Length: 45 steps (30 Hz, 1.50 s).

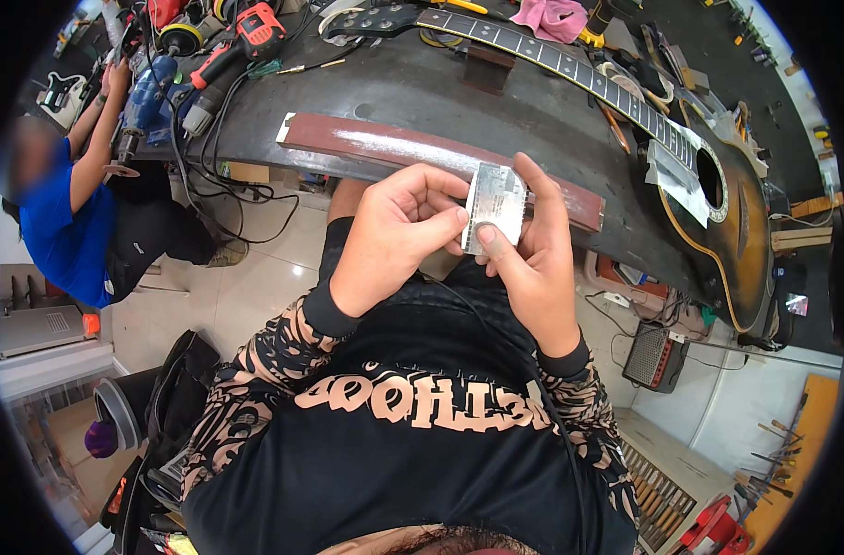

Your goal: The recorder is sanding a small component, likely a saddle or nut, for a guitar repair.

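Observation:
My left hand [385, 236] and my right hand [544, 273] together hold a small silver rectangular card [499, 196], with ruler-like marks along one edge, in front of my chest. The left thumb and fingers pinch its left side. My right thumb presses on its lower part, while the index finger stretches upward beside it. Just beyond my hands, a long reddish-brown bar [375, 141] with whitish dust on it lies along the near edge of the dark workbench [385, 97]. The hands and card cover part of the bar.
An acoustic guitar [741, 245] lies at the right, its neck [570, 72] on a dark support block [487, 68]. Power tools, including a red one [255, 35], and cables crowd the far left. A person in a blue shirt [66, 231] works there with a blue power tool [149, 92].

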### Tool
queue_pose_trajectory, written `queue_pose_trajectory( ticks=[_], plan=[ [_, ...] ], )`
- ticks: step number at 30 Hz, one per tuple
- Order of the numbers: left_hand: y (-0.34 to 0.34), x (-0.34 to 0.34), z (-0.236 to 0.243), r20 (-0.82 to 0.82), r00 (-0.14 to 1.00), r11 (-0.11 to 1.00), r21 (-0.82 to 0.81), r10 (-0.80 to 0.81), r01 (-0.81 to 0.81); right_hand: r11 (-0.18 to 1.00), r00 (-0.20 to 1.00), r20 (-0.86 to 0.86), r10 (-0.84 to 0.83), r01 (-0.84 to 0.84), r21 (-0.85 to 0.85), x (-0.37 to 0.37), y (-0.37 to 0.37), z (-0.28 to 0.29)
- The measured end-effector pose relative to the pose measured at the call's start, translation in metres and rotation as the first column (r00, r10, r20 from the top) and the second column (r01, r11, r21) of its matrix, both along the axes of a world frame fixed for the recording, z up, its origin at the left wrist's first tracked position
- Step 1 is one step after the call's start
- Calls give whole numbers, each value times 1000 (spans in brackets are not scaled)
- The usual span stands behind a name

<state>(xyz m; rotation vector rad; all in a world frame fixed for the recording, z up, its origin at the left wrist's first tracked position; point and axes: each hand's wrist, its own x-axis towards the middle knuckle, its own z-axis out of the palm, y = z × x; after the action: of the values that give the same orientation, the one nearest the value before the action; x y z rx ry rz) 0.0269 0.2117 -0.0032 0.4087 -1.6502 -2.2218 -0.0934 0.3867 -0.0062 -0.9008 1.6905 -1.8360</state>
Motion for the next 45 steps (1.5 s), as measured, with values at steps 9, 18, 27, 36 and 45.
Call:
queue_pose_trajectory(
  ticks=[9,18,27,36,45],
  plan=[
    [3,3,0,-9,1000,1000,15,1,-1,999,997,77,30,-31,10,5,4,8],
    [0,5,-2,0,1000,999,40,-7,7,999,996,84,37,-37,-1,8,3,9],
    [-4,4,-5,17,1000,999,28,-25,24,999,997,62,43,-44,12,6,2,8],
    [-5,3,-7,32,999,1000,21,-20,20,998,996,67,55,-55,9,4,2,3],
    [-6,3,-7,39,999,1000,11,-22,21,998,995,87,52,-55,30,4,1,7]
  ],
)
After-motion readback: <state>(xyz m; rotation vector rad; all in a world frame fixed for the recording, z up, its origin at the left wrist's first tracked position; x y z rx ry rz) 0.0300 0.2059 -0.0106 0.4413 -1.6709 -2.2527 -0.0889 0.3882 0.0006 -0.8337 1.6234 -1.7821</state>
